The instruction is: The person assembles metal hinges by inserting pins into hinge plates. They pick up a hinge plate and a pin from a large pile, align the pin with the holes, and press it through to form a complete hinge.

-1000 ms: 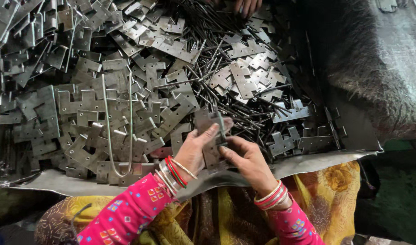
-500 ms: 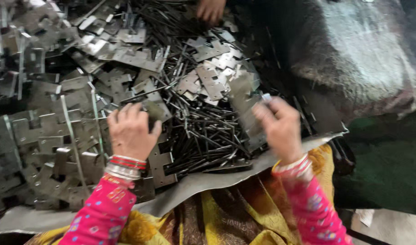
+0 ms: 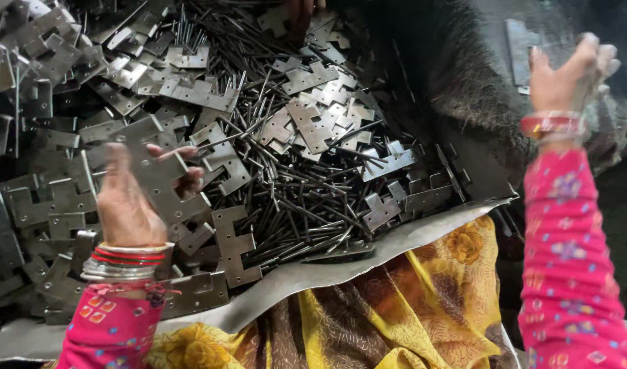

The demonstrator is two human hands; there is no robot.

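Left hand at 8 o'clock: fingers closed on a notched plate, thumb across its face, plate lifted just clear of the heap of like plates. Bangles at the wrist, pink sleeve below.

Right hand raised at 2 o'clock, well apart from the pile, over dark cloth. Fingers curled narrow; possibly pinched on a small part, but blurred, so contents cannot be told.

Pins massed at centre, from 12 o'clock down to 6 o'clock, tangled with loose plates. Grey sheet under all, its edge sagging onto yellow cloth at 5 o'clock. Another person's fingers at 12 o'clock, touching the pile.

Hazards, as judged:
- Cuts: bare fingers on stamped plate edges and pin ends. Cause: gripping across a notch or pushing down into the pins.
- Snagging: bangles or sleeve catching a plate corner. Cause: a low wrist dragged over the heap.
- Dropped plate: held by finger and thumb only. Cause: a slack or one-sided pinch; likely landing among the pins.
- Spillage: pins near the sheet edge at 5 o'clock rolling onto the lap. Cause: further sag or a knock to the sheet.
- Collision with the other fingers. Cause: a reach toward 12 o'clock without looking.
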